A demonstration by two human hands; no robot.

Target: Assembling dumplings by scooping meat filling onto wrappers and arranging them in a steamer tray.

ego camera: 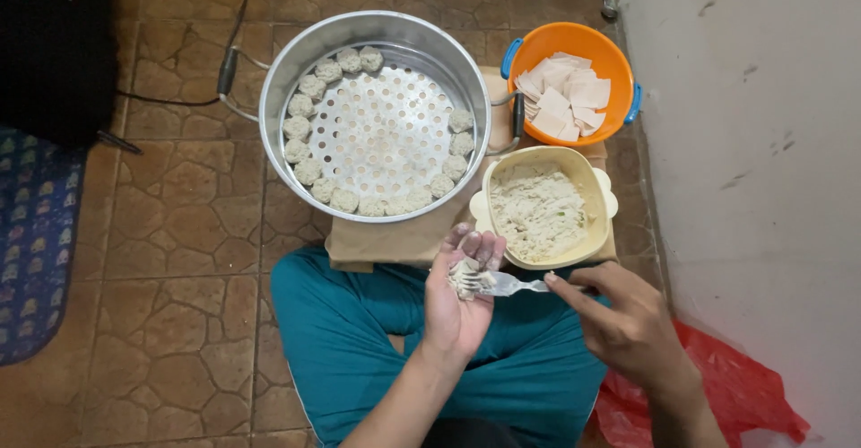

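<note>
My left hand (459, 300) is palm up over my lap and cups a small wrapper with pale filling (464, 279) in it. My right hand (621, 322) grips a metal fork (508, 283), its tines pressed into that filling. Just beyond my hands stands a cream bowl (592, 179) of minced filling. An orange bowl (574, 43) behind it holds square dough wrappers (563, 96). To the left sits a round metal steamer pan (296, 62) with several shaped dumplings (306, 172) lined along the rim of its perforated tray.
The bowls and steamer rest on a low brown board (386, 243) over a tiled floor (179, 233). I sit cross-legged in teal trousers (359, 331). A white wall (762, 143) is at the right, a red plastic bag (717, 385) beside my knee, a patterned mat (36, 233) at the left.
</note>
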